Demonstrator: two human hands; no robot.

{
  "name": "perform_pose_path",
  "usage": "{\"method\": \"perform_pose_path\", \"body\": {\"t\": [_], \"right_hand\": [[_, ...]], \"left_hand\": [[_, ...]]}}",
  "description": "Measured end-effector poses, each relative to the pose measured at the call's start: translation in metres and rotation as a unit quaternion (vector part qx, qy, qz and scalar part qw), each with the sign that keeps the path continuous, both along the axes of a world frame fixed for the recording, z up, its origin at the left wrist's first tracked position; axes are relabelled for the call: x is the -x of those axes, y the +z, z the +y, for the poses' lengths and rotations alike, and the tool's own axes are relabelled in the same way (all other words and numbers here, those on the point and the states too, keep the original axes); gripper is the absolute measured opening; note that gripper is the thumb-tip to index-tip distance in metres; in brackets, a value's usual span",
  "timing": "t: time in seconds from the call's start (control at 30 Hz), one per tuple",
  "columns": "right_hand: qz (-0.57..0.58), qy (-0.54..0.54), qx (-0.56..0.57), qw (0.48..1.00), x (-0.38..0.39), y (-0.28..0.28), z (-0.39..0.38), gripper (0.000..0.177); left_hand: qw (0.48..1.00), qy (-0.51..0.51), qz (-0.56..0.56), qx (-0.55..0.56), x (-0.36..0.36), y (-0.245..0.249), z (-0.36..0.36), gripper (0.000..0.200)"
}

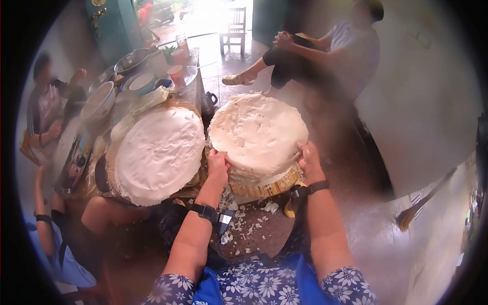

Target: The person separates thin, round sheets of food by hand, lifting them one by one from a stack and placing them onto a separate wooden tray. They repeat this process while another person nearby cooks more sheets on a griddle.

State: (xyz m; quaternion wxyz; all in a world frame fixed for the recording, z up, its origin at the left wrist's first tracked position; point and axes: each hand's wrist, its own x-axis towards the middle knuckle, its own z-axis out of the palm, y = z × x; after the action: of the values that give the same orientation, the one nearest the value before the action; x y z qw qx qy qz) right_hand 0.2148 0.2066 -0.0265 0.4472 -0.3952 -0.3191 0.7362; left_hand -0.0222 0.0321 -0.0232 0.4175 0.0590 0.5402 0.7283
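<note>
A thick round white slab [256,133] with a rough surface rests over a woven tray [264,189], and further white layers show under its near edge. My left hand [218,165] pinches its near left edge. At the right edge, my right hand [310,158] grips the rim with curled fingers. Left of it, a second round white slab [160,152] lies on another woven tray [110,152], with no hand on it. White crumbs [244,231] are scattered on the brown surface below my hands.
Bowls [97,101] and red cups [176,75] crowd the table at the upper left. One person [351,56] sits at the upper right, another [51,101] at the left; a third person's arm [43,223] shows lower left. A broom [406,217] lies right.
</note>
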Motion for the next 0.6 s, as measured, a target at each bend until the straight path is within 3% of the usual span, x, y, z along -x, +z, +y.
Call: {"method": "perform_pose_path", "body": {"t": [0.13,0.37,0.6], "right_hand": [[-0.072,0.017,-0.031,0.997,-0.001,0.009,-0.001,0.020],[-0.356,-0.048,-0.113,0.926,-0.003,0.027,-0.005,0.029],[-0.356,0.001,-0.106,0.928,-0.007,0.035,-0.006,0.035]], "left_hand": [[1.000,0.019,0.016,0.016,0.002,0.003,-0.002,0.011],[0.993,0.003,0.037,0.109,0.011,-0.006,-0.007,0.014],[0.998,-0.016,0.008,0.066,0.023,-0.018,-0.011,0.029]]}}
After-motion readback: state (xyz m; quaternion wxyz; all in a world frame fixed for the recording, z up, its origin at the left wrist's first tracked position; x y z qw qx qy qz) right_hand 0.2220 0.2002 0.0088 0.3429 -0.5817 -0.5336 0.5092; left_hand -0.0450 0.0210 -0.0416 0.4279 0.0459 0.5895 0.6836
